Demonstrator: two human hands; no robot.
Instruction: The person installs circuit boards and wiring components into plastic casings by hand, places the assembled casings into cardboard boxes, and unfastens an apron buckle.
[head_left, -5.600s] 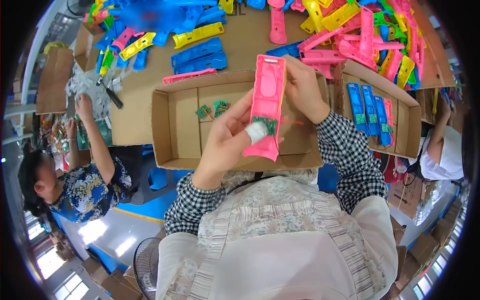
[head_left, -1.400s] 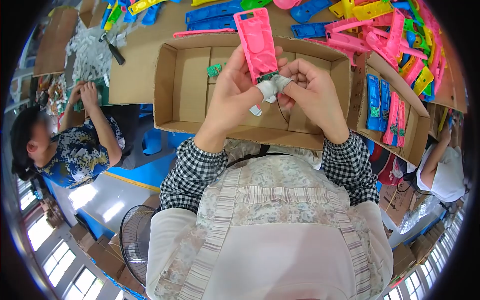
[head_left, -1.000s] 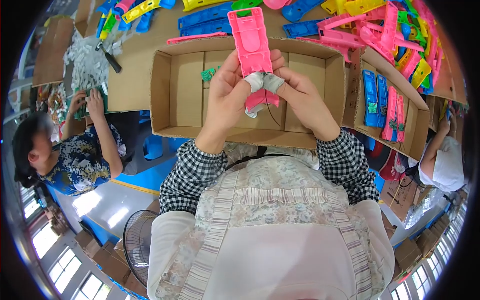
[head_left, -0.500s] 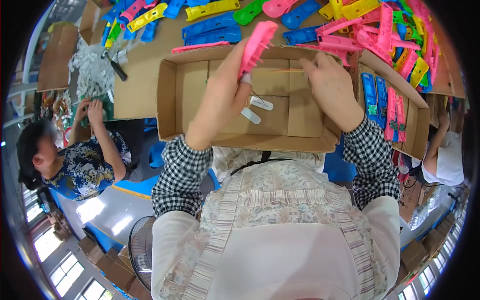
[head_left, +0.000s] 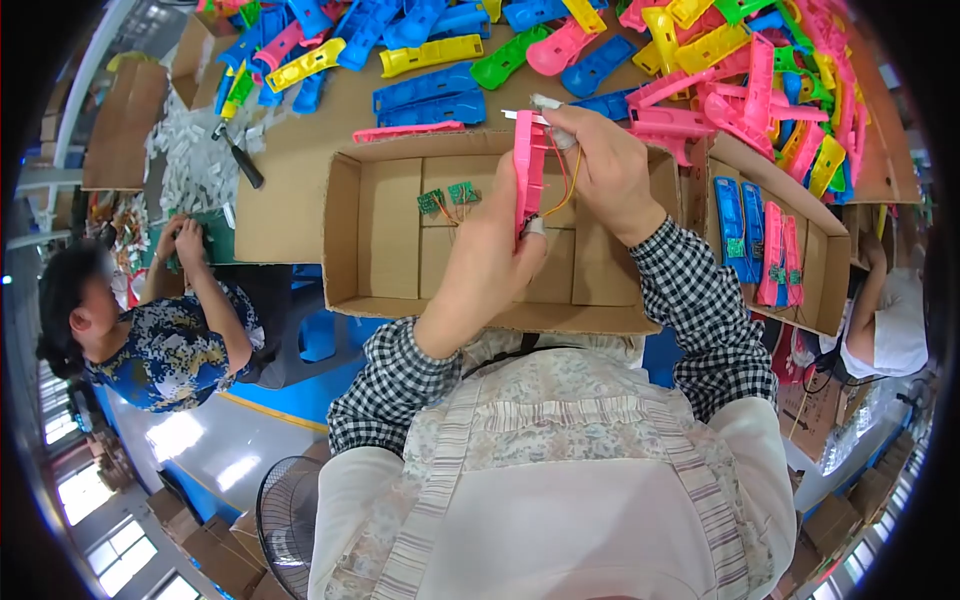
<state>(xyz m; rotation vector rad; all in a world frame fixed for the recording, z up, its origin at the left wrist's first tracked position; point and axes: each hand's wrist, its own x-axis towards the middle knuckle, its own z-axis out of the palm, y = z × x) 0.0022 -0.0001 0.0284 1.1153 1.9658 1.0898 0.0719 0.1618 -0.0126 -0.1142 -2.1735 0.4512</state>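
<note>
My left hand is closed around a pink plastic shell, held upright above an open cardboard box. At the shell's upper end, my right hand pinches a small white piece, with a covering on a fingertip. Orange-yellow wire loops from the right fingers down to the shell's lower part. Two small green circuit boards hang on thin wires left of my left hand, over the box. The left palm hides part of the wires.
Loose blue, yellow, green and pink shells pile up along the far side. A second carton at right holds several shells with boards. A black-handled tool lies beside white bits. One person works at left, another at right.
My right hand has moved left and up to the shell's top. The shell turned upright and shifted lower. White pieces dangling below went out of sight; green boards now show at left.
</note>
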